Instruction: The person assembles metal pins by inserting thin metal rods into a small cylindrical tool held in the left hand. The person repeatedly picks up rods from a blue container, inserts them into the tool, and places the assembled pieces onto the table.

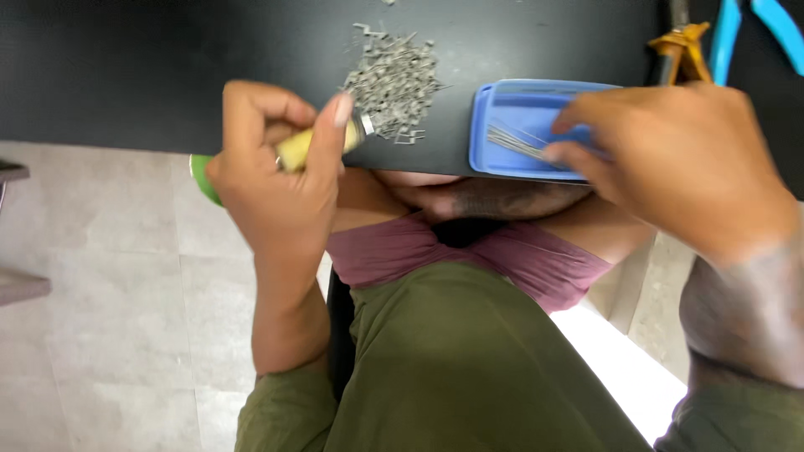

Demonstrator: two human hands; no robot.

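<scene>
Our left hand [276, 180] grips a yellow-handled tool [322, 142] beside a pile of bent wire pieces [394, 84]; our right hand [670, 159] pinches straight wires [515, 141] remaining in the blue tray [519, 105].

Blue plastic tray [511, 125], shallow, rounded rectangle, far right on the black tabletop [126, 75], possibly a container lid. No labels, signs or screens seen.

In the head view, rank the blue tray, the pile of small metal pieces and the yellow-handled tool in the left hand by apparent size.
1. Blue tray, though the right hand covers part of it.
2. Pile of small metal pieces.
3. Yellow-handled tool, mostly hidden inside the left hand, so its full size is unsure.
</scene>
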